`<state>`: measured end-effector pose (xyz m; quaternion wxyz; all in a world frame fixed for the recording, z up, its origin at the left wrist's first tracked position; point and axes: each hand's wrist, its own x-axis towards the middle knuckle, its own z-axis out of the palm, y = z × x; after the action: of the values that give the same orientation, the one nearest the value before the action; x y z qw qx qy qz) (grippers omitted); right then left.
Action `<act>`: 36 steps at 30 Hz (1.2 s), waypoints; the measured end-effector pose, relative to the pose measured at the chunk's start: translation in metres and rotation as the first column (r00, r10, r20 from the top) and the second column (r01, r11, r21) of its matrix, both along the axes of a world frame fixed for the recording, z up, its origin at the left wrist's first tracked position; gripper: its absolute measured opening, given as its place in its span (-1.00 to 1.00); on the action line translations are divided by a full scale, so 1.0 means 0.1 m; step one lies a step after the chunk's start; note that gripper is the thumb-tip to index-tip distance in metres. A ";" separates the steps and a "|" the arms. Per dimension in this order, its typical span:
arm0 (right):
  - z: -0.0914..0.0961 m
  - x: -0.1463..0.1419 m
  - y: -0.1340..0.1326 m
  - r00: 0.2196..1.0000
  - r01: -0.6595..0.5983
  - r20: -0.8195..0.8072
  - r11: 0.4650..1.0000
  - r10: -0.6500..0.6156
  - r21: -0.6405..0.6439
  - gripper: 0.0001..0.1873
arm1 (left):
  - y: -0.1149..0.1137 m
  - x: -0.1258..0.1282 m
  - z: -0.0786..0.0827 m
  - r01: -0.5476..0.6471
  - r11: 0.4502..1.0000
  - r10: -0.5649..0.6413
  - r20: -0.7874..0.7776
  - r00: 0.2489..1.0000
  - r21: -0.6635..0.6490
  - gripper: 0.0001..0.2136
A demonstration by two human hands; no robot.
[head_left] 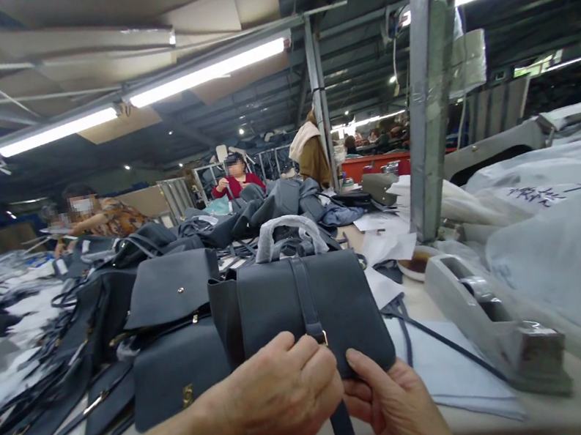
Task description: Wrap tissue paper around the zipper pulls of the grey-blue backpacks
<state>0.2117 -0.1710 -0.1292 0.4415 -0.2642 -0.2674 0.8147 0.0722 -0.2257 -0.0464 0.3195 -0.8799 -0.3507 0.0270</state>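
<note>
A dark grey leather handbag (pixel 298 313) stands upright in front of me, with a pale wrapped top handle (pixel 288 236). A narrow strap (pixel 307 296) runs down its flap through a small gold buckle (pixel 322 338), and the strap's end hangs below the bag. My left hand (pixel 280 390) pinches the strap at the buckle, covering the lower left of the flap. My right hand (pixel 397 407) holds the bag's lower right corner from beneath, with the thumb against the front. The bag's underside is hidden behind my hands.
Several similar bags and loose straps (pixel 163 320) crowd the long worktable (pixel 445 340) to the left. A heavy grey tape dispenser (pixel 494 321) and papers lie to the right, beside white plastic sacks (pixel 570 260). A steel post (pixel 425 91) rises behind. Co-workers (pixel 236 178) sit beyond.
</note>
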 end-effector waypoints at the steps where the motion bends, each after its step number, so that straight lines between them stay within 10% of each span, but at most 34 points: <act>1: 0.00 0.00 0.00 1.000 0.003 0.013 1.000 -0.003 0.002 -0.47 | 0.03 0.00 0.00 -0.042 0.999 0.042 0.013 0.999 -0.013 -0.84; 7: -0.02 -0.01 0.02 0.999 0.006 0.035 1.000 -0.007 0.029 -0.56 | 0.12 0.02 0.07 -0.242 0.951 0.270 0.141 0.952 -0.191 -0.91; 16: -0.13 -0.03 0.05 0.994 0.000 0.108 0.984 -0.020 0.178 -0.58 | 0.22 0.18 -0.04 -0.174 0.982 0.177 0.050 0.983 -0.072 -0.90; 24: -0.06 -0.05 0.05 0.996 0.012 0.082 0.993 -0.021 0.117 -0.58 | 0.29 0.08 0.22 -0.223 0.952 0.258 0.160 0.953 -0.209 -0.92; 30: -0.05 -0.10 0.04 0.997 0.026 0.066 0.990 -0.035 0.140 -0.56 | 0.12 0.03 0.05 -0.194 0.913 0.405 0.745 0.531 -0.358 -0.86; 33: -0.05 -0.12 0.02 0.999 0.011 0.048 0.992 -0.017 0.128 -0.56 | 0.06 0.04 -0.04 0.017 0.862 0.479 0.824 0.303 -0.507 -0.83; 36: -0.04 -0.13 0.02 0.998 0.014 0.057 0.992 -0.021 0.129 -0.55 | -0.03 -0.04 -0.07 -0.036 0.877 0.479 0.868 0.134 -0.479 -0.81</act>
<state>0.1985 -0.1695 -0.1332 0.4568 -0.2611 -0.3298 0.7838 0.0681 -0.2282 -0.0538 -0.1468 -0.6559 -0.6093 -0.4208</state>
